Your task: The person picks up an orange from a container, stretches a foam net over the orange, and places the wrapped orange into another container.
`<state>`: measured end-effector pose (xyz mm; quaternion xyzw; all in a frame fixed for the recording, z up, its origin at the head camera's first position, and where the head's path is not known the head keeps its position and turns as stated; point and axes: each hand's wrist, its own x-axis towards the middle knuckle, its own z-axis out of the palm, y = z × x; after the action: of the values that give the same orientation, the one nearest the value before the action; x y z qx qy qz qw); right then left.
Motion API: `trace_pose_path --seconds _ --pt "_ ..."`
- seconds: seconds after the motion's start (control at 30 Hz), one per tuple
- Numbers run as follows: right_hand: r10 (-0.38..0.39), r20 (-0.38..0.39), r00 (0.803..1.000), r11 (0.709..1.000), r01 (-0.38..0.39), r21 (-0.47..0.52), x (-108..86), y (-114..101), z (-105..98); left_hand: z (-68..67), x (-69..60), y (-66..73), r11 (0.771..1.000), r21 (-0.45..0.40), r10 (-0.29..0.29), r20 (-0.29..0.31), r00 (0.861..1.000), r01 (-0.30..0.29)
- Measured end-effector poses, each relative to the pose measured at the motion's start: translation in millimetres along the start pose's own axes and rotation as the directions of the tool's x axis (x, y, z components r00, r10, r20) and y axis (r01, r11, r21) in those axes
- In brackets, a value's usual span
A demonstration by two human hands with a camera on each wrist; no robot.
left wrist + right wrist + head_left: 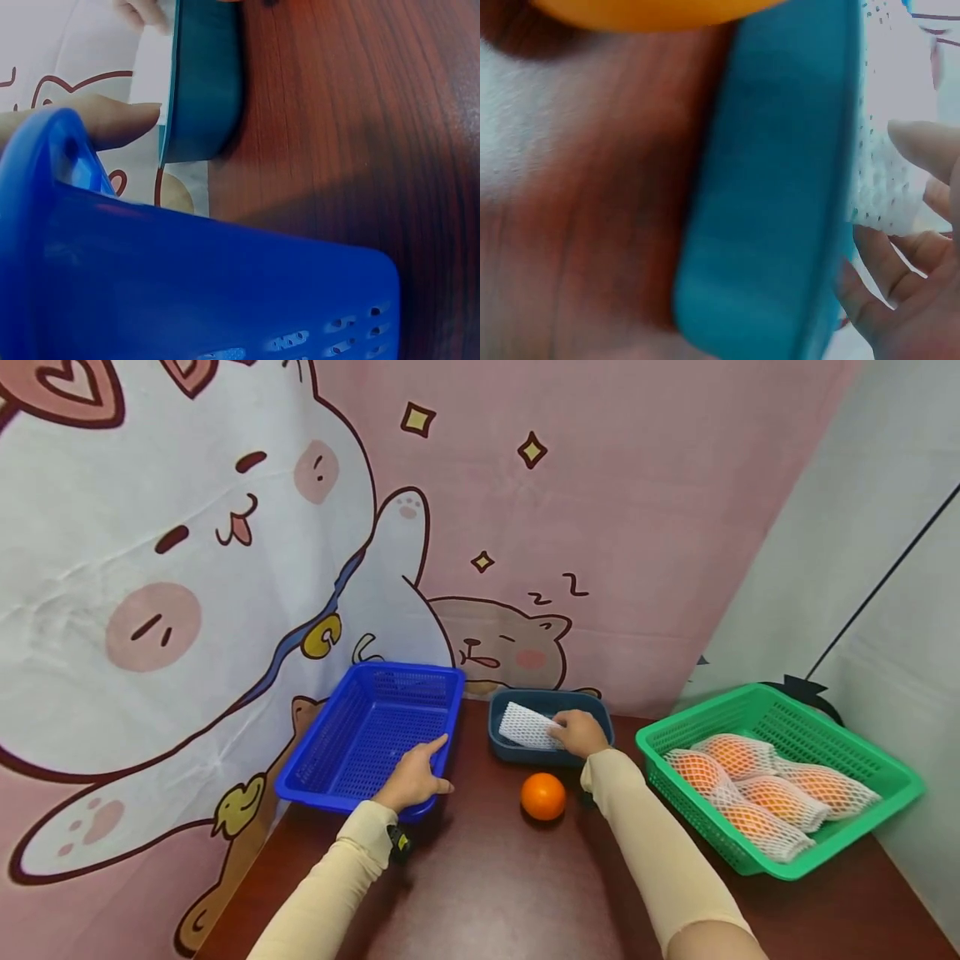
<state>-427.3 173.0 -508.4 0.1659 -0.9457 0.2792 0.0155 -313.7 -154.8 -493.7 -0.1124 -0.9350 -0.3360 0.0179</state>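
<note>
A flat white foam fruit net [527, 727] lies at a slant in the small dark teal bin [497, 745]. My right hand [581, 732] pinches its right end; in the right wrist view the thumb lies on the foam net [889, 165] with the fingers below. Over the right rim of the blue basket [315, 793] is my left hand [411, 779], index finger and thumb stretched out, holding nothing. A bare orange [543, 797] sits on the table just in front of the teal bin.
At the right stands a green basket [847, 852] with several oranges [780, 797] in white foam nets. A brown table [495, 893] bears everything, and a printed cloth [637, 527] hangs behind it.
</note>
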Motion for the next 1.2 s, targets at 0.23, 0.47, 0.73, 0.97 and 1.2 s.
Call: trace_pose_path --seconds 0.23,0.47,0.73,0.97,1.2 --pt "-0.059 -0.197 0.979 0.987 0.086 0.134 -25.1 -3 -29 0.5 -1.7 -1.9 1.000 -0.003 -0.011 0.007 1.000 0.011" --pt "-0.068 -0.316 0.946 0.973 0.133 0.189 -71.0 1 -42 0.3 -2.6 1.5 0.999 -0.031 -0.024 0.024 0.999 0.025" --pt "-0.093 -0.355 0.930 0.959 0.179 0.218 -119.5 -11 -36 -0.5 -7.1 10.6 0.999 0.004 0.047 -0.056 0.997 -0.047" --pt "-0.095 -0.334 0.938 0.941 0.194 0.276 -131.3 -17 -22 10.5 -11.6 47.6 0.918 -0.084 0.366 -0.205 0.908 -0.389" --pt "-0.118 -0.335 0.935 0.915 0.233 0.328 -134.2 -22 -8 33.7 -12.2 83.8 0.802 -0.381 0.418 -0.192 0.888 -0.460"
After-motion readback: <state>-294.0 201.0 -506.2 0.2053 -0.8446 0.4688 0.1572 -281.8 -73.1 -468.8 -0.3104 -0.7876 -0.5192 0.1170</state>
